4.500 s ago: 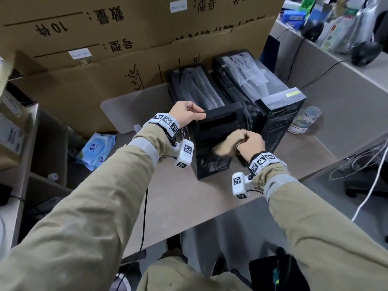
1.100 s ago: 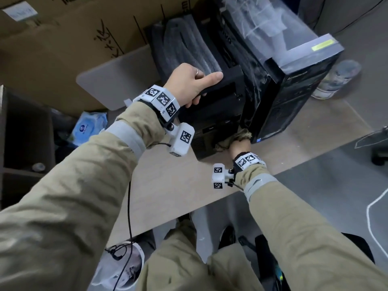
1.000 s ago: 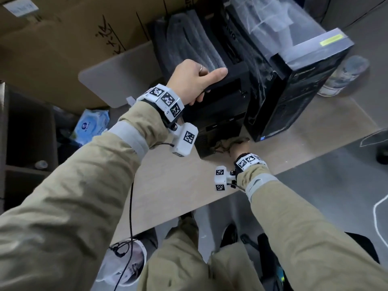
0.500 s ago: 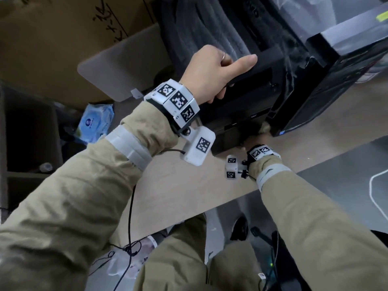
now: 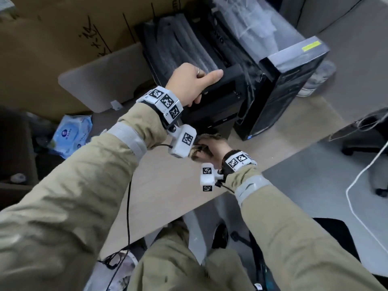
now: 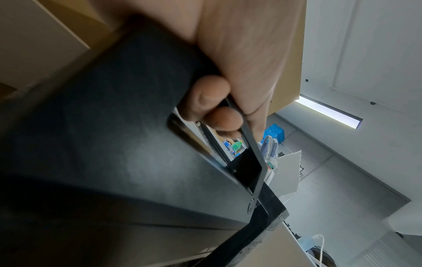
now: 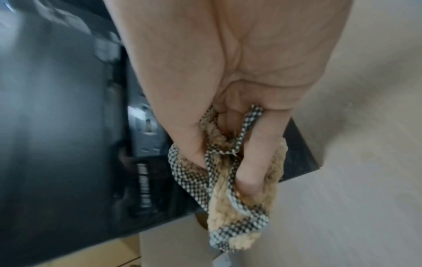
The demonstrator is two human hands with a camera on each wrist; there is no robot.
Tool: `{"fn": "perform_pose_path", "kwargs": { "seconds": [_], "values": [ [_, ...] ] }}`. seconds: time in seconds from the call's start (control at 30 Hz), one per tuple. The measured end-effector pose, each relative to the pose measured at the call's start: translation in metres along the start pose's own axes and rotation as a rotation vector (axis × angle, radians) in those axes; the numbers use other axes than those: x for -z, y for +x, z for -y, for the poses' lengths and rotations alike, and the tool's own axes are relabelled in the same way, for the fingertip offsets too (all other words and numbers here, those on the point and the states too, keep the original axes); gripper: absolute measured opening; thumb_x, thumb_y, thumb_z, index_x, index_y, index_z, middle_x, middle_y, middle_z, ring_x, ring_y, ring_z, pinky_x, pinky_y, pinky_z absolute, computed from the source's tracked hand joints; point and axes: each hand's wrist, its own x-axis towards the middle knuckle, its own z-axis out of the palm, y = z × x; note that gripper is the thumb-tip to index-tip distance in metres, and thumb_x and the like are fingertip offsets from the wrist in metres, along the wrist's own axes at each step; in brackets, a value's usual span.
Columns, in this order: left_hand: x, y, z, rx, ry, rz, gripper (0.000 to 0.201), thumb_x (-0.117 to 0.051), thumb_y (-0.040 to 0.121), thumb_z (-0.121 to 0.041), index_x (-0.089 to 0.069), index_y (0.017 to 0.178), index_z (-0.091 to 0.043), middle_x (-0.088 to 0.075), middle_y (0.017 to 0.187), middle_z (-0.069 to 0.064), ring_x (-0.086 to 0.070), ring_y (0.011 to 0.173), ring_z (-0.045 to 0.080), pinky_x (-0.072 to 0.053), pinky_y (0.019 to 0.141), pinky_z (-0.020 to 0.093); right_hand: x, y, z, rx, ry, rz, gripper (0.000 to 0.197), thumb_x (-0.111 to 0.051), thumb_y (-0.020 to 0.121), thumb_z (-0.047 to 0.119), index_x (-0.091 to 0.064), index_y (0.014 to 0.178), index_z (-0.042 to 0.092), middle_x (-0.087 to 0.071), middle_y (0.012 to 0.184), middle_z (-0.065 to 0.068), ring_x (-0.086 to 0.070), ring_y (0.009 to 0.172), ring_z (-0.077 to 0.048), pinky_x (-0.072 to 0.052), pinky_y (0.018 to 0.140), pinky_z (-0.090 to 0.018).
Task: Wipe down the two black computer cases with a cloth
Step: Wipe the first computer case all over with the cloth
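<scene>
A: Going left to right, what's on the desk [image 5: 159, 185]?

B: A blue pack of wipes [image 5: 71, 135] at the far left, past the desk edge. Then the left case [image 5: 218, 97], with the right case [image 5: 279, 95] just beside it at the far side of the desk. A small jar [image 5: 315, 80] stands right of that.

A: Which step is in hand?

B: I'd judge the lower front of the left case is being wiped. The right case's top looks streaked and dusty, so that one probably remains.

A: The hands?

B: The left hand [image 5: 193, 85] grips the top front edge of the left case, thumb along the top, fingers [image 6: 210, 97] curled into a recess below. It seems to be steadying it. The right hand [image 5: 212, 148] is low, near the foot of that case, fingers closed round a bunched tan cloth [image 7: 230, 182] with a checked border.

A: Next move?

B: Likely carry the cloth across the rest of that front, pressing flat, while the left hand braces the case.
</scene>
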Motion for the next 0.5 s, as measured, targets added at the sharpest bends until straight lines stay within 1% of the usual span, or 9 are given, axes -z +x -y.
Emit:
{"fn": "perform_pose_path", "kwargs": {
  "seconds": [0.03, 0.1, 0.2, 0.23, 0.3, 0.37, 0.4, 0.43, 0.5],
  "values": [
    [0.000, -0.001, -0.002, -0.001, 0.008, -0.007, 0.062, -0.051, 0.090, -0.068, -0.048, 0.063, -0.012, -0.056, 0.041, 0.001, -0.045, 0.032, 0.014, -0.044, 0.052, 0.023, 0.003, -0.011, 0.006, 0.047, 0.061, -0.009, 0.005, -0.069, 0.086, -0.002, -0.070, 0.085, 0.003, -0.070, 0.081, -0.017, -0.071, 0.070, -0.027, -0.063, 0.075, -0.046],
    [-0.001, -0.003, -0.003, 0.004, 0.023, -0.021, 0.063, -0.049, 0.090, -0.069, -0.049, 0.064, -0.012, -0.055, 0.042, 0.000, -0.045, 0.032, 0.014, -0.048, 0.055, 0.027, 0.008, -0.029, 0.020, 0.153, 0.132, -0.012, 0.005, -0.069, 0.087, -0.004, -0.070, 0.091, -0.002, -0.071, 0.081, -0.017, -0.072, 0.071, -0.026, -0.062, 0.061, -0.036],
    [0.000, -0.007, -0.002, 0.016, 0.053, -0.032, 0.065, -0.047, 0.089, -0.072, -0.045, 0.061, -0.013, -0.056, 0.045, 0.002, -0.047, 0.036, 0.017, -0.054, 0.063, 0.034, 0.020, -0.040, 0.034, 0.282, 0.142, -0.071, 0.012, -0.067, 0.088, -0.004, -0.069, 0.101, -0.004, -0.069, 0.086, -0.016, -0.070, 0.074, -0.026, -0.057, 0.055, -0.027],
    [0.001, -0.008, -0.001, 0.021, 0.058, -0.036, 0.065, -0.046, 0.089, -0.072, -0.044, 0.061, -0.014, -0.056, 0.045, 0.002, -0.047, 0.036, 0.017, -0.055, 0.064, 0.036, 0.025, -0.041, 0.036, 0.308, 0.144, -0.100, 0.010, -0.066, 0.089, -0.002, -0.069, 0.098, -0.001, -0.069, 0.086, -0.014, -0.069, 0.074, -0.025, -0.057, 0.055, -0.027],
    [0.004, -0.013, 0.001, 0.031, 0.050, -0.046, 0.065, -0.047, 0.089, -0.072, -0.043, 0.059, -0.015, -0.056, 0.045, 0.002, -0.047, 0.037, 0.017, -0.055, 0.066, 0.037, 0.038, -0.041, 0.040, 0.370, 0.123, -0.206, 0.003, -0.067, 0.086, 0.009, -0.068, 0.088, 0.009, -0.067, 0.083, -0.009, -0.066, 0.077, -0.024, -0.056, 0.063, -0.030],
    [0.008, -0.019, 0.005, 0.043, 0.039, -0.064, 0.065, -0.047, 0.089, -0.072, -0.041, 0.058, -0.015, -0.055, 0.046, 0.004, -0.047, 0.038, 0.018, -0.055, 0.067, 0.039, 0.047, -0.043, 0.048, 0.490, 0.098, -0.346, 0.010, -0.067, 0.076, 0.025, -0.062, 0.072, 0.017, -0.062, 0.072, 0.000, -0.058, 0.074, -0.019, -0.050, 0.070, -0.033],
    [0.010, -0.023, 0.008, 0.051, 0.035, -0.073, 0.066, -0.047, 0.089, -0.072, -0.041, 0.059, -0.014, -0.055, 0.046, 0.004, -0.046, 0.038, 0.018, -0.055, 0.067, 0.039, 0.048, -0.047, 0.053, 0.556, 0.073, -0.388, 0.013, -0.065, 0.073, 0.028, -0.058, 0.068, 0.018, -0.058, 0.069, 0.003, -0.054, 0.071, -0.017, -0.047, 0.071, -0.033],
    [0.013, -0.028, 0.012, 0.058, 0.032, -0.081, 0.067, -0.047, 0.088, -0.073, -0.041, 0.060, -0.013, -0.054, 0.046, 0.005, -0.046, 0.037, 0.018, -0.055, 0.066, 0.040, 0.045, -0.053, 0.059, 0.620, 0.040, -0.404, 0.014, -0.064, 0.074, 0.027, -0.055, 0.068, 0.019, -0.056, 0.068, 0.004, -0.051, 0.069, -0.015, -0.046, 0.071, -0.033],
    [0.019, -0.035, 0.019, 0.066, 0.050, -0.079, 0.068, -0.046, 0.086, -0.077, -0.041, 0.060, -0.014, -0.056, 0.046, 0.005, -0.047, 0.038, 0.019, -0.056, 0.066, 0.040, 0.035, -0.061, 0.073, 0.715, -0.026, -0.367, 0.008, -0.065, 0.080, 0.022, -0.060, 0.075, 0.020, -0.059, 0.074, 0.005, -0.053, 0.069, -0.011, -0.047, 0.072, -0.030]
  ]
}}
